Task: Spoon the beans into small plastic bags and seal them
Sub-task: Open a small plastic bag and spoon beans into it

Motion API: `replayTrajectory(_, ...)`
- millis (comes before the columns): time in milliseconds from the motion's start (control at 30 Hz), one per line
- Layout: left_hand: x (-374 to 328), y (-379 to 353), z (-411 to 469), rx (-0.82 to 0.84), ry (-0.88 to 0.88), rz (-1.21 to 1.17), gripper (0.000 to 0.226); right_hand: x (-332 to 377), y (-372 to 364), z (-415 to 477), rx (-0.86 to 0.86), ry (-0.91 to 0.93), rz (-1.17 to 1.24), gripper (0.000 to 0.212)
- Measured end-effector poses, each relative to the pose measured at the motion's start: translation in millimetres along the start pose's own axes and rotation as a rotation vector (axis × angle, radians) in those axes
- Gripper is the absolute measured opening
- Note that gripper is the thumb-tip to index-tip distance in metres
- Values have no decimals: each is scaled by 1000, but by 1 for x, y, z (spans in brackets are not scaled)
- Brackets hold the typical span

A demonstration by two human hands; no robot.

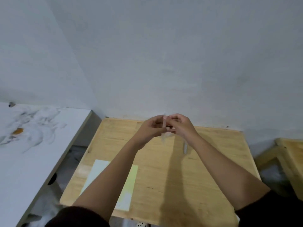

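My left hand [151,128] and my right hand [179,126] are raised together above the far part of the wooden table [196,169]. Between their fingertips they pinch a small clear plastic bag [164,128], seen edge-on and hanging down. Its contents cannot be made out. A pale spoon-like object [185,147] lies on the table just under my right wrist. No beans are visible.
A pale sheet, white and yellow-green [129,182], lies on the table's near left, partly under my left forearm. A white surface with crumpled plastic and something orange [18,131] stands to the left. A second wooden piece [290,154] stands at the right. The wall is close behind.
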State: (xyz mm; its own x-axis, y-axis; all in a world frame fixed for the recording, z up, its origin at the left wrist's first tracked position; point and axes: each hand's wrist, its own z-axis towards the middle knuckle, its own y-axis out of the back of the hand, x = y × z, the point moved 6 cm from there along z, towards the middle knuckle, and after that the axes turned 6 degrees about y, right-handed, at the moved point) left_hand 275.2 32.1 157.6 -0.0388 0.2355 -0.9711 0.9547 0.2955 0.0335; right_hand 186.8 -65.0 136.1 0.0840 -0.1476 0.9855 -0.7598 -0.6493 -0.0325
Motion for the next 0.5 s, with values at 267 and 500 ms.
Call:
replayTrajectory(267, -10, 42, 3, -29, -40, -84, 43, 25, -37, 13, 53, 8, 84, 25)
replayTrajectory(500, -10, 51, -1, -3, -57, -107, 42, 33, -50, 7, 39, -12, 219, 13)
